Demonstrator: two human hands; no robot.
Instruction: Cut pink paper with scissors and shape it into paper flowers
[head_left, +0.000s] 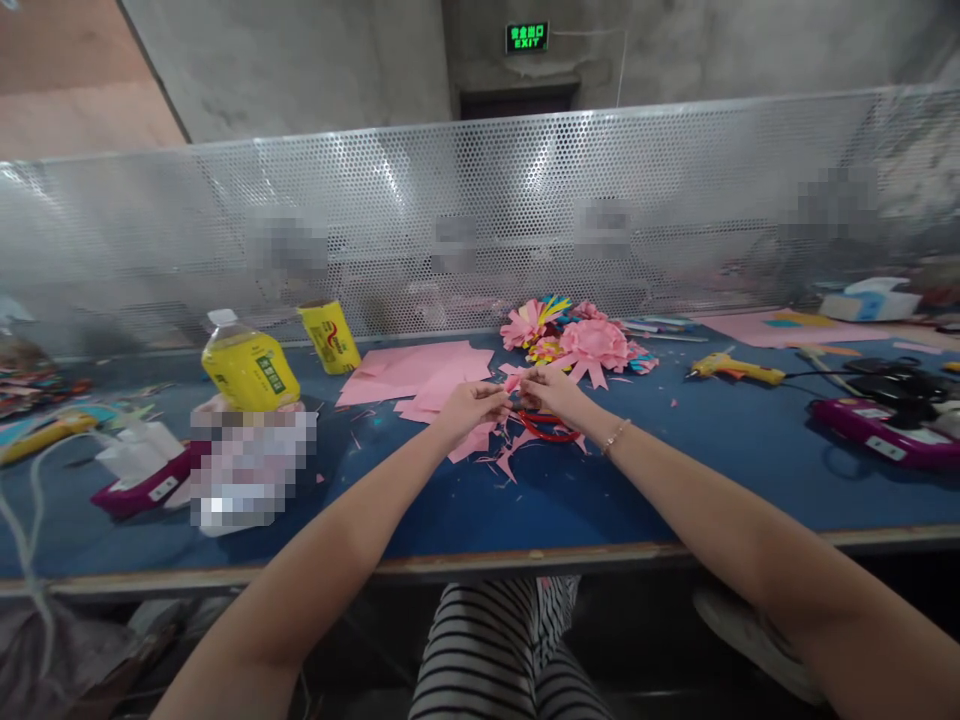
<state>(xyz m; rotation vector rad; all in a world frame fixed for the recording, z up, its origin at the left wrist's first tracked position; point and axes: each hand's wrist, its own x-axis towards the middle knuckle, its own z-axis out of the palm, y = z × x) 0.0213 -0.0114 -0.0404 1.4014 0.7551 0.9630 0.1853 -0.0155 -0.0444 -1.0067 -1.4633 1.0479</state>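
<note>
Between my fingertips, above the middle of the table, is a small piece of pink paper (512, 383). My left hand (475, 408) pinches it from the left, and my right hand (559, 395) grips it from the right. Just below my right hand lies a red-handled tool (551, 432), perhaps scissors; its blades are hidden. Pink paper scraps (506, 460) are scattered under both hands. Pink paper sheets (420, 370) lie overlapping behind my left hand. Beyond my right hand sits a heap of paper flowers (596, 342) in pink, yellow and blue.
A yellow bottle (251, 365) and a yellow can (330, 338) stand left. A yellow glue gun (739, 368) lies right, near a purple power strip (892, 432). Another purple power strip (142, 485) holds white plugs. A perforated metal screen (480, 220) borders the blue table's back.
</note>
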